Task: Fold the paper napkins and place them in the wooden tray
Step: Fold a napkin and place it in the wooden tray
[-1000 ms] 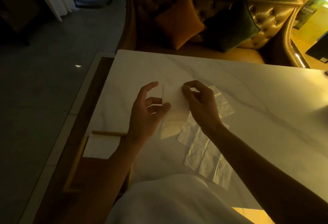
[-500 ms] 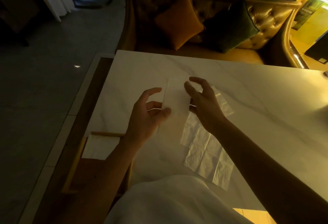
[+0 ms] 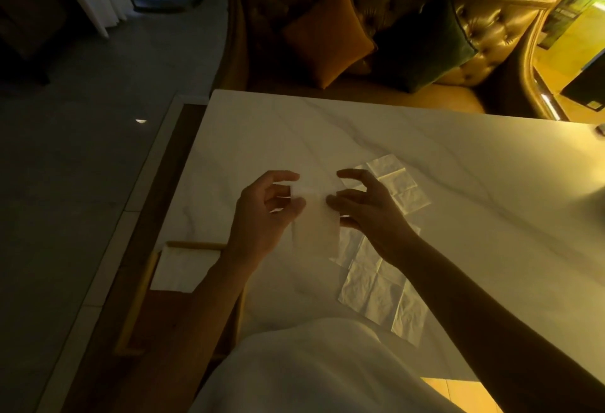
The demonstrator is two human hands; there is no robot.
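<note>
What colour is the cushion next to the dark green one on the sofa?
Orange. The cushion shows best in the head view, the only one.

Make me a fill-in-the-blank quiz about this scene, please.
1. The left hand and right hand hold a napkin ____ them.
2. The tray lies to the ____ of both hands.
3. An open napkin lies flat under the ____ arm.
4. The cushion beside the green cushion is ____.
Missing words: between; left; right; orange.
</note>
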